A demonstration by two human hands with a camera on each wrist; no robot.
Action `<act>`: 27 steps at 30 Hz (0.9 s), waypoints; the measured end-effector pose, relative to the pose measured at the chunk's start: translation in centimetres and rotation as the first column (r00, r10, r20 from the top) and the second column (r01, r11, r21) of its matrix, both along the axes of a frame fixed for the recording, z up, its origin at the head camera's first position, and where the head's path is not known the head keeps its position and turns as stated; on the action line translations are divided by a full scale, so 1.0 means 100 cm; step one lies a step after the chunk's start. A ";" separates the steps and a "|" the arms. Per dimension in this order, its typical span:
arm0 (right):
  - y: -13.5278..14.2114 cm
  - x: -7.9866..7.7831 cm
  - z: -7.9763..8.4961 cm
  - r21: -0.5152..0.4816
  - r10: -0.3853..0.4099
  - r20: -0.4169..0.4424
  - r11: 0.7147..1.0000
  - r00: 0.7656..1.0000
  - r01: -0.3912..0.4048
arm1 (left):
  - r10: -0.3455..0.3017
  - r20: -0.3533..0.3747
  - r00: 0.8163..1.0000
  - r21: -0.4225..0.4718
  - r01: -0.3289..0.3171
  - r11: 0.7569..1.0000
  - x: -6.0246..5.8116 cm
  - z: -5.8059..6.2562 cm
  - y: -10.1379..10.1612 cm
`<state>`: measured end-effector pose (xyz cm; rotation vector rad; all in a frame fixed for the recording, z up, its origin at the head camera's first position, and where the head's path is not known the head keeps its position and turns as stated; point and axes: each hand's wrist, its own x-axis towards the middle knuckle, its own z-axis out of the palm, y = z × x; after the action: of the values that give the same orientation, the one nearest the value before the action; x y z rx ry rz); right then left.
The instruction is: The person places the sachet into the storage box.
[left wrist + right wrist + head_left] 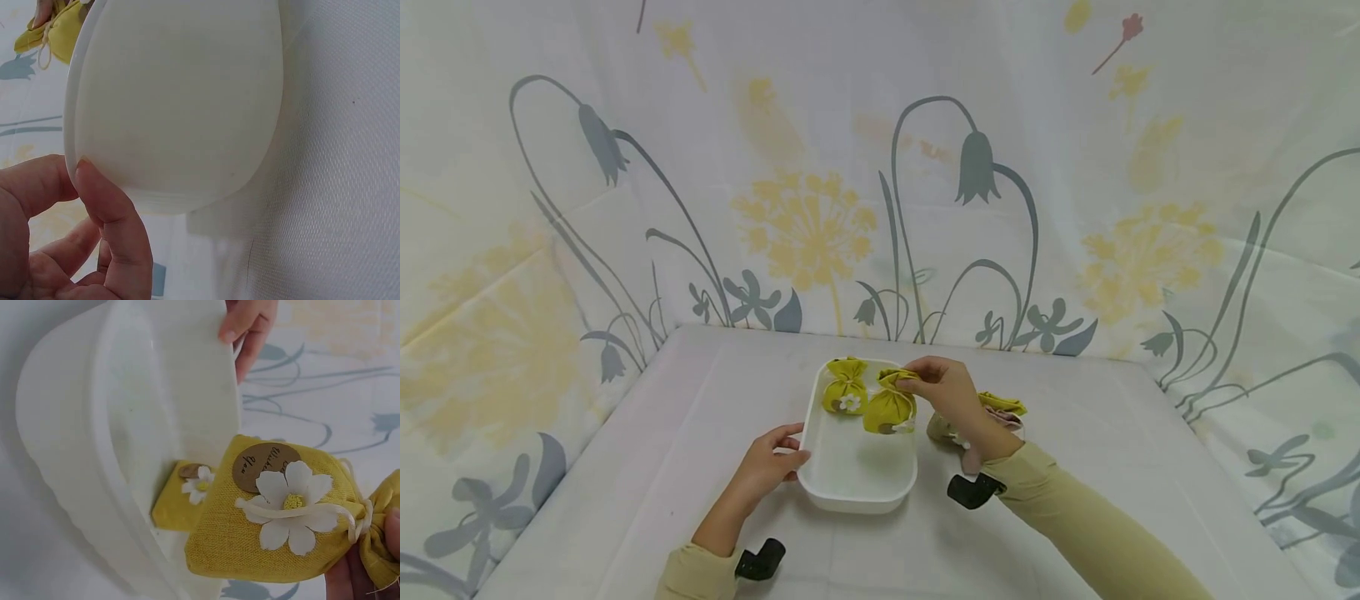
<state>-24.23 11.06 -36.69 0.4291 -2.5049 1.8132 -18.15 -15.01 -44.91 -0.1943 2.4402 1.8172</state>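
Observation:
My right hand (951, 396) pinches the gathered top of a yellow drawstring pouch (891, 408) and holds it over the right side of a white plastic tub (857, 471). In the right wrist view this pouch (269, 519) shows a white fabric flower, a round brown tag with handwriting and a pale cord. Inside the tub, at the far left, sits another yellow pouch (846, 392), also with a white flower. My left hand (767, 458) grips the tub's left rim, and the left wrist view shows thumb (103, 194) and fingers pinching that rim.
To the right of the tub, partly hidden behind my right forearm, lie several more pouches (1003, 406) in yellow, pinkish and olive tones. A white cloth covers the table (700, 417). Behind it hangs a flower-printed curtain (865, 208).

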 end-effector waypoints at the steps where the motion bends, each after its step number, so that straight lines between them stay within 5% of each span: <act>1: -0.003 -0.001 0.000 0.004 0.002 0.001 1.000 1.000 -0.002 | 0.000 -0.001 1.000 0.001 0.000 1.000 0.000 0.000 0.000; 27: -0.063 -0.032 -0.030 -0.002 -0.001 0.107 1.000 0.994 0.002 | 0.004 -0.001 1.000 0.010 -0.004 1.000 -0.002 -0.003 -0.001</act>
<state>-27.40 4.76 -39.71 0.3387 -2.5703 1.8869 -18.38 -15.10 -45.18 -0.1977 2.4327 1.8306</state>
